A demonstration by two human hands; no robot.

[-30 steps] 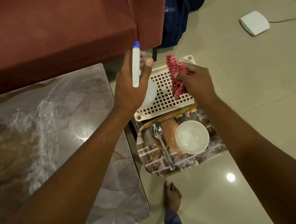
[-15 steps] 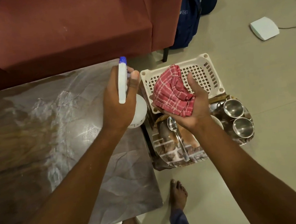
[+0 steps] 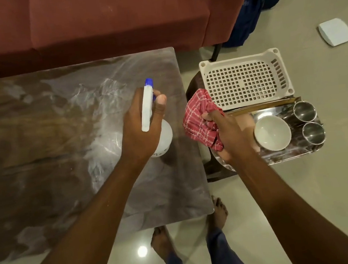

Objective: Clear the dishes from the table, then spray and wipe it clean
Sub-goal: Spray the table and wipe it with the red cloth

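My left hand (image 3: 139, 125) grips a white spray bottle (image 3: 147, 111) with a blue nozzle, held over the right part of the brown marbled table (image 3: 49, 148). My right hand (image 3: 228, 133) is closed on a crumpled red checked cloth (image 3: 200, 119), just past the table's right edge. A tray (image 3: 287, 156) right of the table carries a white bowl (image 3: 272, 133) and two steel cups (image 3: 305, 111). The tabletop shows whitish smears and bears no dishes.
A cream perforated basket (image 3: 243, 78) sits behind the tray on a dark stool. A maroon sofa (image 3: 87, 21) runs along the table's far side. A blue bag (image 3: 258, 5) and a white box (image 3: 335, 31) with a cable lie on the tiled floor. My bare feet (image 3: 218, 212) stand at the table's near corner.
The view has swung left, bringing more of the table into sight. My left hand has carried the spray bottle out over the tabletop. My right hand has brought the cloth from the basket toward the table edge.
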